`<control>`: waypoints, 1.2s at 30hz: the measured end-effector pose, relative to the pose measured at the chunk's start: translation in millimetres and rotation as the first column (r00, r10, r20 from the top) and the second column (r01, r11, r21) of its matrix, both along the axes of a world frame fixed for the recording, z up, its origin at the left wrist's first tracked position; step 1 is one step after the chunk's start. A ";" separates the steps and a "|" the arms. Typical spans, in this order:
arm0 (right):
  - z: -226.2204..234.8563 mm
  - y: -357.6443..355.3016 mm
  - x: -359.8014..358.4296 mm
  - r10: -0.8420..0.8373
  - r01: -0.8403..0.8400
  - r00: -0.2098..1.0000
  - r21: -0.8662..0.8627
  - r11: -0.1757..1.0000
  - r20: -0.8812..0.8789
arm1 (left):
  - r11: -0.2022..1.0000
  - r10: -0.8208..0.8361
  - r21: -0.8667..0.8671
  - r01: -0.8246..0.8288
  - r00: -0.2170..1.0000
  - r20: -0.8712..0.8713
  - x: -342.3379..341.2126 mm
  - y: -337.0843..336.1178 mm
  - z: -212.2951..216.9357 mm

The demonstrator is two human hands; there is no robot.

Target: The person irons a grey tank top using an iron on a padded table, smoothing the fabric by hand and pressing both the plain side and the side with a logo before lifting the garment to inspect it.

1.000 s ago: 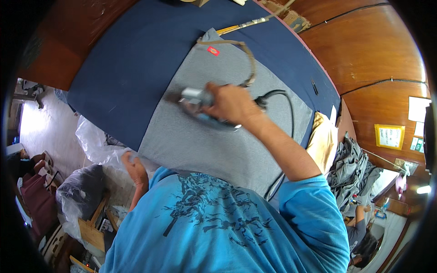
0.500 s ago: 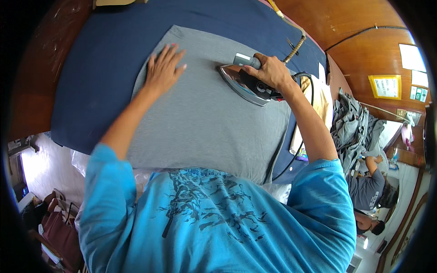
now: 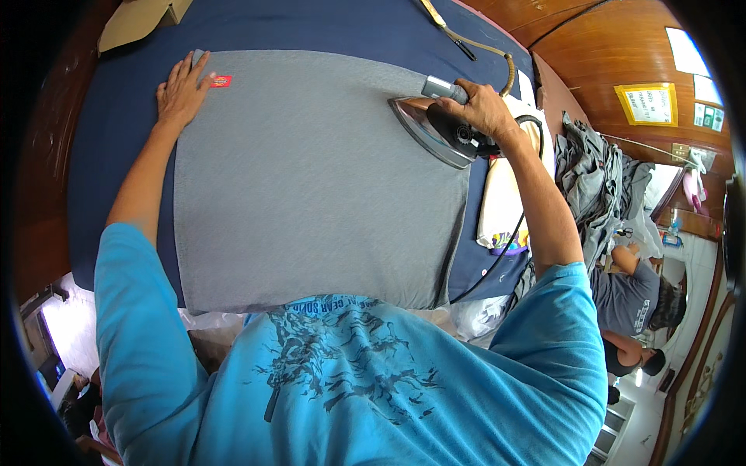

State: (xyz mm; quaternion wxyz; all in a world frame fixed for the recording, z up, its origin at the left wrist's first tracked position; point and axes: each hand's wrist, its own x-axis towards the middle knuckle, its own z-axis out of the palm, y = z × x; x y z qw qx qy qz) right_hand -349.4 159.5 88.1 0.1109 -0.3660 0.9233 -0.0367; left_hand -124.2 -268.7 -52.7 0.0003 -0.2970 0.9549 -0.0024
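Observation:
A grey garment (image 3: 326, 186), likely a T-shirt, lies spread on the blue-covered table. At its far left corner rests my left hand (image 3: 180, 95), fingers stretched out, beside a small red label (image 3: 221, 81). My right hand (image 3: 483, 110) is wrapped round the grey handle of a clothes iron (image 3: 437, 136). The iron's metal soleplate lies over the garment's far right part, its tip pointing to the far left. From the iron's back a black cord (image 3: 509, 245) curves down along the garment's right side.
A folded cream cloth (image 3: 501, 198) lies right of the garment. Beyond it hangs a heap of grey clothes (image 3: 592, 167). A cardboard piece (image 3: 140, 25) sits at the far left; a wrapped hose (image 3: 509, 71) lies at the far right. Two people (image 3: 628, 299) are in the right background.
My left hand has moved left to the garment's far corner, uncovering the red label. The garment now lies flatter and squarer, shifted left. The iron has moved slightly right in my right hand.

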 end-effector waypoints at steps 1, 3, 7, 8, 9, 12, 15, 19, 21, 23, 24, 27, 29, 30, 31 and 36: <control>-0.4 4.5 -1.0 -0.020 0.020 1.000 -0.006 1.000 -0.016 | 1.000 0.008 0.016 -0.008 1.000 0.007 -3.3 0.0 8.0; 0.3 6.1 -17.6 -0.109 0.108 0.994 -0.058 0.992 -0.010 | 0.992 0.070 0.109 -0.058 0.992 -0.107 -9.9 -1.9 12.4; 5.9 -8.5 -44.3 -0.004 0.004 1.000 -0.061 0.998 -0.004 | 0.919 0.222 0.368 -0.140 0.956 -0.192 -20.9 -44.2 -4.2; 0.2 -6.8 -50.6 0.055 -0.059 0.998 -0.090 0.994 -0.042 | 0.896 0.227 0.415 -0.157 0.966 -0.125 -18.5 -58.1 -7.3; -8.0 -1.1 -55.0 0.098 -0.107 0.992 -0.116 0.987 -0.080 | 0.856 0.224 0.505 -0.106 0.958 -0.178 -23.6 -59.8 -4.0; -3.0 -9.0 -55.9 -0.027 0.038 0.998 -0.190 0.981 0.057 | 0.479 0.343 0.878 -0.004 0.921 -0.183 -25.6 -57.1 19.7; -5.9 -27.1 -49.4 0.068 -0.028 0.971 -0.177 0.984 0.229 | 0.163 0.601 0.987 -0.005 0.793 -0.096 -30.2 -47.2 22.5; -5.2 -104.9 2.5 0.247 -0.237 0.966 -0.119 0.964 0.080 | 0.748 0.344 0.656 -0.097 0.903 -0.258 -25.5 -65.5 -4.1; -10.5 -147.1 23.2 0.279 -0.276 0.960 -0.116 0.954 0.007 | 0.824 0.369 0.524 -0.215 0.905 -0.210 -29.1 -45.4 7.6; -10.5 -184.2 31.4 0.271 -0.266 0.962 -0.138 0.954 0.023 | 0.843 0.382 0.493 -0.215 0.885 -0.267 -26.4 -51.0 3.0; -10.0 -203.8 31.2 0.291 -0.278 0.953 -0.148 0.949 0.079 | 0.851 0.397 0.475 -0.224 0.867 -0.302 -23.3 -51.9 1.7; 4.3 -214.9 41.8 0.255 -0.249 0.963 -0.074 0.966 0.084 | 0.971 0.222 0.079 -0.225 0.730 -0.646 -22.0 -5.5 8.0; -2.3 -191.7 41.0 0.395 -0.391 0.918 -0.094 0.916 0.029 | 0.985 0.071 0.161 0.059 0.716 -0.694 -15.8 45.7 19.0; -11.0 -175.2 32.6 0.414 -0.418 0.908 -0.090 0.904 -0.056 | 0.952 0.057 0.273 0.141 0.792 -0.608 -8.3 87.7 17.6; -10.8 -161.0 27.9 0.358 -0.359 0.933 -0.067 0.931 -0.021 | 0.878 -0.104 0.257 0.404 0.686 -0.721 7.9 133.2 19.7; -14.0 -61.6 -15.2 0.166 -0.166 0.986 -0.096 0.982 -0.003 | 0.322 -0.683 0.256 0.912 0.411 -0.604 46.8 326.4 11.0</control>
